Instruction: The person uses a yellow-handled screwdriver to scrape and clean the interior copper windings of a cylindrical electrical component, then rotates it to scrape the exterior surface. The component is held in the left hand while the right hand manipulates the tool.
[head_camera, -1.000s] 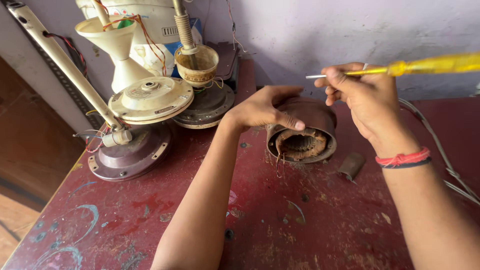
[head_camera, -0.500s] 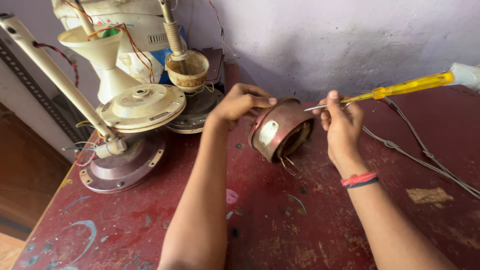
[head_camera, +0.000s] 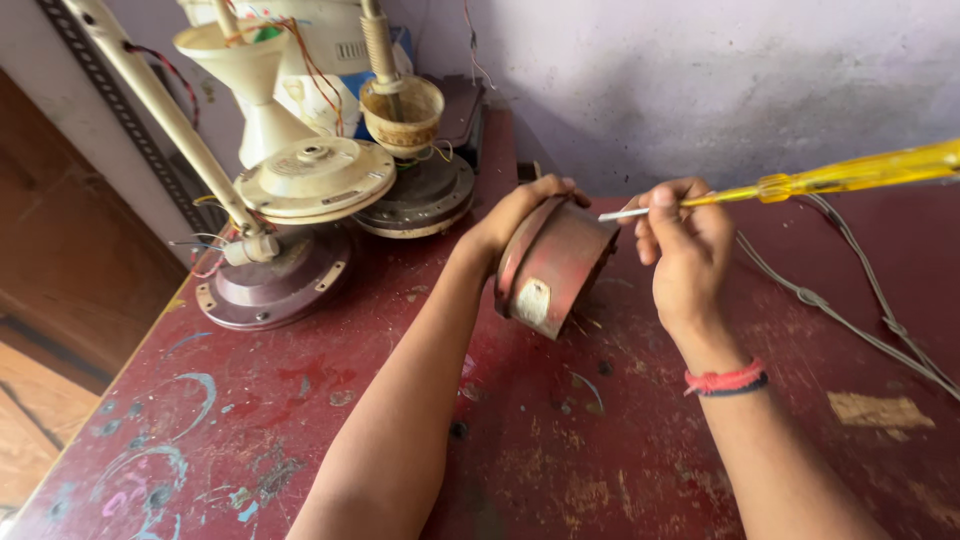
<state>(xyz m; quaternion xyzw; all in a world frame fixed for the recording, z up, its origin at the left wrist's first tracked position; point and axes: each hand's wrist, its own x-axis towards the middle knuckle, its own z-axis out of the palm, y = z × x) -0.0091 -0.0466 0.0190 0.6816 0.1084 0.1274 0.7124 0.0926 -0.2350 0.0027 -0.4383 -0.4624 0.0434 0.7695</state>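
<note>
Here, a motor housing is tipped on edge on the red surface (head_camera: 300, 440).
Left hand (head_camera: 525, 212) fingers clasp the housing (head_camera: 555, 265) rim; right hand (head_camera: 685, 245) pinches the yellow screwdriver (head_camera: 840, 177), tip at the top edge. Best to brace the housing firmly and keep the blade steady.

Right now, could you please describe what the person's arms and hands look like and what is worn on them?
Both forearms are bare, with no sleeves in view. The left hand wears nothing. The right hand is ungloved too; its wrist carries a red thread band with a thin dark band right beside it.
</note>
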